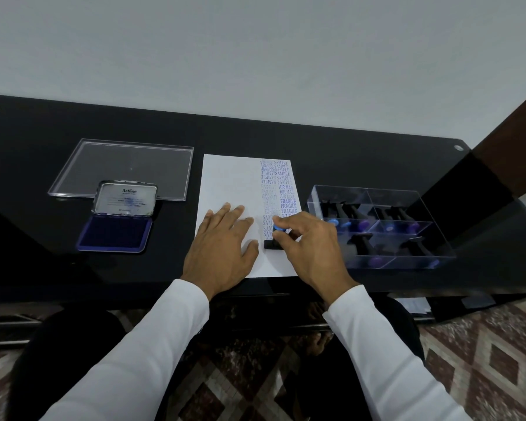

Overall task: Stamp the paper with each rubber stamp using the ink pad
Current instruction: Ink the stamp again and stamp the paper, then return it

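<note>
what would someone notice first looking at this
Probably the two hands on the white paper in the middle of the black desk: the left hand lies flat on the sheet while the right hand grips a blue-topped stamp set on its right side, under columns of blue prints. Next, the open ink pad at left and the clear box of stamps at right.

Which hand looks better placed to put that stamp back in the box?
Probably the right hand: it grips the stamp beside the clear box, while the left hand rests flat on the paper.
</note>
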A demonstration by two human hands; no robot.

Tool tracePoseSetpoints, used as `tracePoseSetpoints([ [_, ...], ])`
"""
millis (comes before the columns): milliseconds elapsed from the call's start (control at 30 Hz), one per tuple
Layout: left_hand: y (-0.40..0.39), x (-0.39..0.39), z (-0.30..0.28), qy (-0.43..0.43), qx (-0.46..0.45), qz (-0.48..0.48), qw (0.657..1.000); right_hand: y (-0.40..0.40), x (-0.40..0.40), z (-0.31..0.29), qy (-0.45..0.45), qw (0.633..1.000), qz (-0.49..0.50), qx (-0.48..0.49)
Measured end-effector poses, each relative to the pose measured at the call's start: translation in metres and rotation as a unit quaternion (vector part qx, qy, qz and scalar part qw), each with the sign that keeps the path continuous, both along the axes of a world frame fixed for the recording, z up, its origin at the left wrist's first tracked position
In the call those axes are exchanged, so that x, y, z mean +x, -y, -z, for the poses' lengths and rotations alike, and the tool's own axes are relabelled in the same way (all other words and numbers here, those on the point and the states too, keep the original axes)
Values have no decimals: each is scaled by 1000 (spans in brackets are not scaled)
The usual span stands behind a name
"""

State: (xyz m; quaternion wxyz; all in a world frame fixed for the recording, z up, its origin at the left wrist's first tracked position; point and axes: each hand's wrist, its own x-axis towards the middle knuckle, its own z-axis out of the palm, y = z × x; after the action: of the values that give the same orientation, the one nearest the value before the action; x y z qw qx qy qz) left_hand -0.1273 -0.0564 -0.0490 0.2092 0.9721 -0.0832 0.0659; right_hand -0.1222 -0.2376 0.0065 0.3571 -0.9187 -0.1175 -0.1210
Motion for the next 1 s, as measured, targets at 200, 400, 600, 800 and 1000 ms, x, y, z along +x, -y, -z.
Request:
tracePoseSetpoints([
  [200,0,0,0,2,3,-2,1000,0,-3,0,17,1000,-4,10],
  [400,0,0,1,1,0,-1,1000,-1,-1,3,28,1000,-5,7],
  [600,0,0,1,3,-2,2,1000,1,-2,4,27,1000,-5,-4],
  [800,0,1,1,0,2,0,1000,0,-3,1,17,1000,-1,1],
  [1000,0,1,1,-1,4,0,1000,0,-4,2,30,1000,-1,-1],
])
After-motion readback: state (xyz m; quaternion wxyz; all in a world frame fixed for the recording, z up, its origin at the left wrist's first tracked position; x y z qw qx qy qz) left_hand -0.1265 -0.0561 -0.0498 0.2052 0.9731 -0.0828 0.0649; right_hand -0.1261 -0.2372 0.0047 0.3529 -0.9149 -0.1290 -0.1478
